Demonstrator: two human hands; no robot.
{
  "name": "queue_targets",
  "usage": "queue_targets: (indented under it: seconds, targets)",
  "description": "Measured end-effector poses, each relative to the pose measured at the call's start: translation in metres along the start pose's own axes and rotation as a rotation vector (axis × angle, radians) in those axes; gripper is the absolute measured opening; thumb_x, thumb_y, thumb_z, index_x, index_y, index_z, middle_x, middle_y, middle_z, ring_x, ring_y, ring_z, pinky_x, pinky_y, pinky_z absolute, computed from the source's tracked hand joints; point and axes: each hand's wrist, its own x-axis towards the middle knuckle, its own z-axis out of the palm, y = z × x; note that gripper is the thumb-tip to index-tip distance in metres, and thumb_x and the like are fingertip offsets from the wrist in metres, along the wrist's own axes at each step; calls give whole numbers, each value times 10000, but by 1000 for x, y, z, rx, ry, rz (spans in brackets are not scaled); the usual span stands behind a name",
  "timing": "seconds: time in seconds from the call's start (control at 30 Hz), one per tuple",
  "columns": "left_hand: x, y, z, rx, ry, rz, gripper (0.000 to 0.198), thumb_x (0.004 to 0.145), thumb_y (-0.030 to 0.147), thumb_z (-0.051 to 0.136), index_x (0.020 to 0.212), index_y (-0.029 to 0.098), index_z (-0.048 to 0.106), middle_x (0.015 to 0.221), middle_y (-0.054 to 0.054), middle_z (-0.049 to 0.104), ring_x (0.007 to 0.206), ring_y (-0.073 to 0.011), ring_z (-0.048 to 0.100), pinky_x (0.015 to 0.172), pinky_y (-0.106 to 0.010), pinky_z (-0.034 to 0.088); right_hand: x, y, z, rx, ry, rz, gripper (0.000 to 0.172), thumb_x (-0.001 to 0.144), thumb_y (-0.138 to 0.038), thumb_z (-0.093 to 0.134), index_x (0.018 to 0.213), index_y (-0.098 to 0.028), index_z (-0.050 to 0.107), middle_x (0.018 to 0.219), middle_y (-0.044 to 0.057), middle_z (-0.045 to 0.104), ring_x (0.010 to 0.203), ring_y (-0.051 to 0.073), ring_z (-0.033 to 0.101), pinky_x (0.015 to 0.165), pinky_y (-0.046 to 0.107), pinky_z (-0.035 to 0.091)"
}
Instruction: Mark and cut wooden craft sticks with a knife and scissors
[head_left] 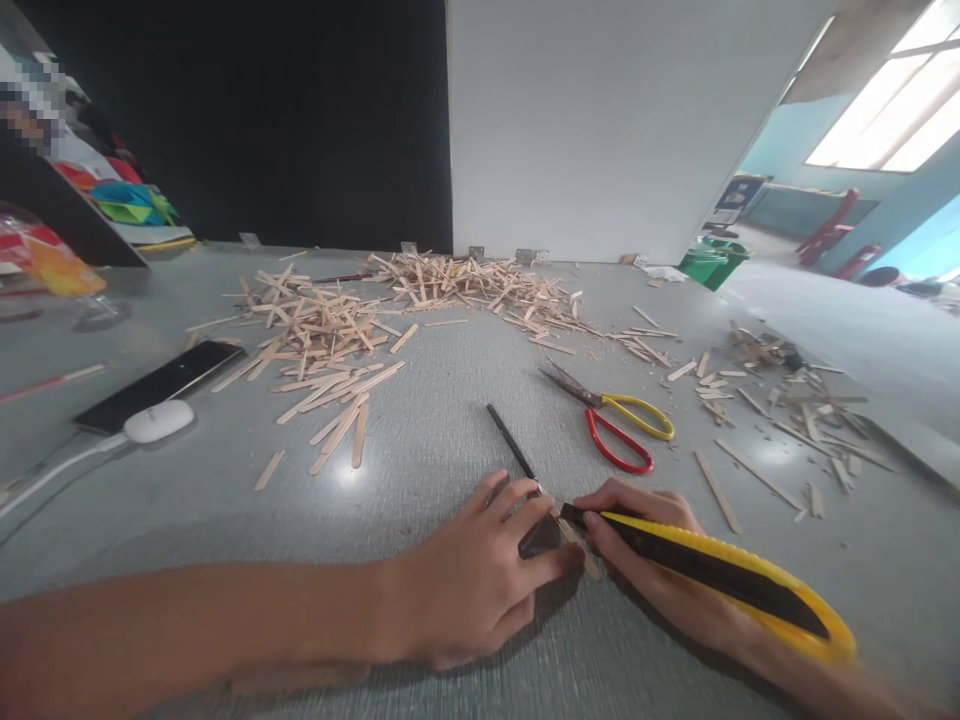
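Head view, from where I stand: toward the near edge of the grey surface (420,440), the left hand (476,575) lies palm down with its fingers spread, pressing on a wooden stick (592,568), which sits between the two hands. The right hand (675,605) is closed around a yellow cutter (727,575), whose front end is just beside the stick; I can't tell whether the blade touches it. A dark rod (510,438) runs out past the left fingertips. Farther in are the open scissors (594,399). Toward the right edge lie scattered short pieces (814,425), which I take for work already done. Much more seems left: a loose heap (322,325) lies left of centre, and another pile (450,280) sits along the far edge, mostly whole-looking sticks. As for containers, a bottle (56,258) near the left edge shows orange, drink or label unclear; beyond the far right corner are green bins (712,262), contents hidden.
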Motion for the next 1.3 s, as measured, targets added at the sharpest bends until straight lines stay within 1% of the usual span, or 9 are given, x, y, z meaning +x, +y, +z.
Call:
queue_targets:
  seconds: [0.1,0.27,0.37,0.57,0.77,0.97,1.1,1.2,1.3]
  targets:
    - [0,0,-1,-4,-4,-4,441,1024,267,492,1461,221,526,1418,-181,505,1360,-394,438,1137,-662,364,0,1,0,-8,18,-17,207,986,-383,579,874,-278,718,716,-54,747,673,177,697,762,338,479]
    - [0,1,-3,-8,-9,0,452,1016,270,501,1464,214,529,1424,-184,507,1363,-397,437,1144,-667,354,-1,3,2,-9,22,-21,192,989,-373,583,880,-278,710,661,-66,724,628,167,678,751,332,482]
    - [0,1,-4,-11,-11,-5,458,1019,270,495,1473,219,521,1421,-183,514,1367,-396,443,1145,-662,356,-2,3,2,-20,43,-51,190,986,-361,586,878,-273,715,713,-48,755,661,173,707,737,323,497]
    - [0,0,-2,32,-61,-1,467,1049,286,442,1506,194,468,1542,-233,450,1424,-405,430,1133,-672,371,-3,1,2,29,2,-83,208,1022,-344,557,924,-254,718,759,-14,775,641,160,708,619,268,511]
    - [0,1,-1,77,-72,30,471,1065,298,418,1532,237,424,1557,-267,448,1466,-416,424,1103,-695,396,-3,1,3,57,-29,-113,195,1040,-317,543,951,-248,702,739,-9,759,623,147,693,593,236,512]
    - [1,-1,-4,100,-86,65,457,1065,307,435,1510,204,454,1558,-285,451,1474,-437,420,1111,-696,388,-2,2,3,78,-71,-134,154,1036,-286,549,975,-237,682,690,-24,700,583,127,653,572,215,499]
    - [1,-1,-8,71,-71,79,438,1065,331,453,1493,248,492,1522,-247,505,1453,-435,447,1101,-709,380,-2,1,3,83,-74,-138,162,1035,-272,541,961,-227,678,709,-13,691,600,134,649,561,225,485]
    - [2,0,-12,57,-58,82,426,1056,353,492,1480,314,512,1496,-198,535,1441,-423,459,1095,-702,386,-3,1,4,81,-74,-153,170,1031,-254,533,942,-220,674,667,-26,631,552,128,594,542,236,460]
    - [3,2,-14,68,-71,82,429,1055,368,500,1479,303,507,1498,-203,530,1449,-419,447,1101,-693,387,-5,3,5,77,-72,-161,154,1024,-234,537,949,-214,670,655,-36,587,533,122,555,548,242,448]
